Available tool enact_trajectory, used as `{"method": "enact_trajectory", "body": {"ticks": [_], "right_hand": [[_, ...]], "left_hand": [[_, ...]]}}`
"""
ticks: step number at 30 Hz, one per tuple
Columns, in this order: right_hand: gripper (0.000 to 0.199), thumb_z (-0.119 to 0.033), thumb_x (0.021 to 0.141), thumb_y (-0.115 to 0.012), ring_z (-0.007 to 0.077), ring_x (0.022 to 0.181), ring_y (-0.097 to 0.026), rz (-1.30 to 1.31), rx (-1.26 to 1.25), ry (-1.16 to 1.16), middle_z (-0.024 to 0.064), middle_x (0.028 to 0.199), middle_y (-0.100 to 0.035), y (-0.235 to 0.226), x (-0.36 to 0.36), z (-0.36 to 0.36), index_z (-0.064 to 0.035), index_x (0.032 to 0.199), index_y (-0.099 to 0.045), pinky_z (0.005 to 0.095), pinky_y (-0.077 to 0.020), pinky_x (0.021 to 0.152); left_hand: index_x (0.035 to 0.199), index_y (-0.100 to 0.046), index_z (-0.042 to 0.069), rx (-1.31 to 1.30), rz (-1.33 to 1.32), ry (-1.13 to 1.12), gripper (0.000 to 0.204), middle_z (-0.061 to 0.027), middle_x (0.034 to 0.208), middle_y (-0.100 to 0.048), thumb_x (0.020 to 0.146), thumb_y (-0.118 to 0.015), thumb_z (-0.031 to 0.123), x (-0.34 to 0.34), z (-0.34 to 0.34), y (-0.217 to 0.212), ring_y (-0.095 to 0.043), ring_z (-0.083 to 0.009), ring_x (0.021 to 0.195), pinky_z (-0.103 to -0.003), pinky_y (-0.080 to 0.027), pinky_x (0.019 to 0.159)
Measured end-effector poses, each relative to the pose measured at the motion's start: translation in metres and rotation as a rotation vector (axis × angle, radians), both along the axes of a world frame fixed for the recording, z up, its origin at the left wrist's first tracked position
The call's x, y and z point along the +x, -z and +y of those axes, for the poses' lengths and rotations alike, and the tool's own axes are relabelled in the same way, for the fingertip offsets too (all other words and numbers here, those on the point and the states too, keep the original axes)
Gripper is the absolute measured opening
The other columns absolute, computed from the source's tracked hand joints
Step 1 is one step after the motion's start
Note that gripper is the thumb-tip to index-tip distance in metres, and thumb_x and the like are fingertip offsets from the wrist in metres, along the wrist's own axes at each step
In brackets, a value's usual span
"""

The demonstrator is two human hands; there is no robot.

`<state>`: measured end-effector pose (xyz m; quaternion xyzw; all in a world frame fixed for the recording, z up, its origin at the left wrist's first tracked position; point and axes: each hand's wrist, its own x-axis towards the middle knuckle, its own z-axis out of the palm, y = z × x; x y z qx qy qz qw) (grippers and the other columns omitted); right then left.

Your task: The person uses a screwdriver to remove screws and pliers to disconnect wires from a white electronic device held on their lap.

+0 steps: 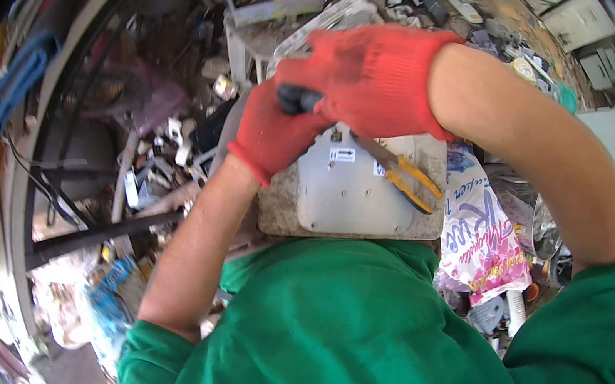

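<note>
Both my hands wear red knit gloves and meet over the far edge of a flat whitish metal panel (330,195). My right hand (369,76) reaches across from the right, its fingers curled down and closed. Tucked beneath it, my left hand (277,126) is closed too. A small black piece (296,100) shows between the gloves; whether it is a tool handle or part of a glove is unclear. What the fingers grip is hidden. Pliers with yellow and black handles (413,183) lie on the panel, jaws toward my right hand.
The panel rests on a worn, dirty board (278,211) against my front. A printed plastic bag (481,230) stands at the right. Mixed scrap surrounds me, with a metal frame (65,82) along the left and a tray of odds and ends (278,5) beyond my hands.
</note>
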<state>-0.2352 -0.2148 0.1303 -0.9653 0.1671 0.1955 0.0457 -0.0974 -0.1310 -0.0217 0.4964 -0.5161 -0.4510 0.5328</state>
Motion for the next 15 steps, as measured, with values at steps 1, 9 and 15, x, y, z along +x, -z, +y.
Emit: {"method": "enact_trajectory", "body": {"ticks": [1,9,15], "right_hand": [[0.047,-0.017,0.087,-0.072,0.0386,0.1,-0.07,0.024,-0.005,0.043,0.0191,0.111,-0.063,0.002,-0.001,0.004,-0.0114,0.131,-0.055,0.0482,-0.0568,0.081],[0.048,-0.011,0.084,-0.069,0.04,0.102,-0.071,-0.087,0.067,0.172,0.0198,0.103,-0.071,0.01,-0.001,-0.009,-0.0051,0.128,-0.051,0.0477,-0.0565,0.085],[0.053,-0.006,0.077,-0.074,0.0391,0.104,-0.07,-0.114,0.07,0.082,0.0174,0.113,-0.068,0.016,-0.009,-0.011,-0.0046,0.125,-0.053,0.0469,-0.0573,0.086]], "left_hand": [[0.109,-0.067,0.003,0.054,-0.025,0.004,0.027,0.0011,0.087,-0.073,0.09,-0.082,0.015,-0.001,-0.001,0.002,-0.062,-0.0052,0.07,-0.026,-0.052,0.065],[0.108,-0.066,0.004,-0.045,0.04,-0.022,0.029,0.0001,0.091,-0.073,0.09,-0.082,0.019,-0.01,-0.012,-0.007,-0.063,-0.0053,0.076,-0.026,-0.052,0.065],[0.111,-0.067,0.002,0.054,-0.169,0.076,0.027,0.0022,0.091,-0.072,0.094,-0.079,0.02,-0.003,-0.005,-0.001,-0.062,-0.0047,0.077,-0.026,-0.05,0.065]]}}
